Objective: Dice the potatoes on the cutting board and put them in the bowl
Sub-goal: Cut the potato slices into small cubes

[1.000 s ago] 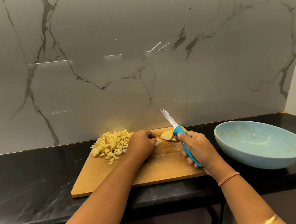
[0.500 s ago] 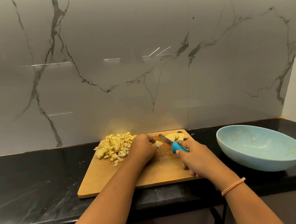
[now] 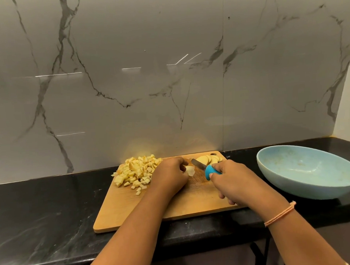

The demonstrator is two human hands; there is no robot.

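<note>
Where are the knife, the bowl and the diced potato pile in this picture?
knife [image 3: 209,172], head view, on its blue handle.
bowl [image 3: 307,166], head view, on its bare inside.
diced potato pile [image 3: 135,171], head view, on the middle of the heap.

**Colours and patterns at the worktop.**
Wall [image 3: 125,54], upper frame: grey marble with dark branching veins and white glints. Counter [image 3: 42,210]: black, faint grey mottling. Board [image 3: 194,203], centre: plain orange-tan wood. Dice [image 3: 135,171], at its upper left: pale yellow, some brown-edged. Slices [image 3: 209,159], at its upper right: cream. Piece [image 3: 190,170] between them: whitish. Knife [image 3: 205,168]: bright blue handle, silver blade. Bowl [image 3: 290,188], right: light blue, tan flecks inside. Wristband [image 3: 279,214], lower right: peach.
</note>
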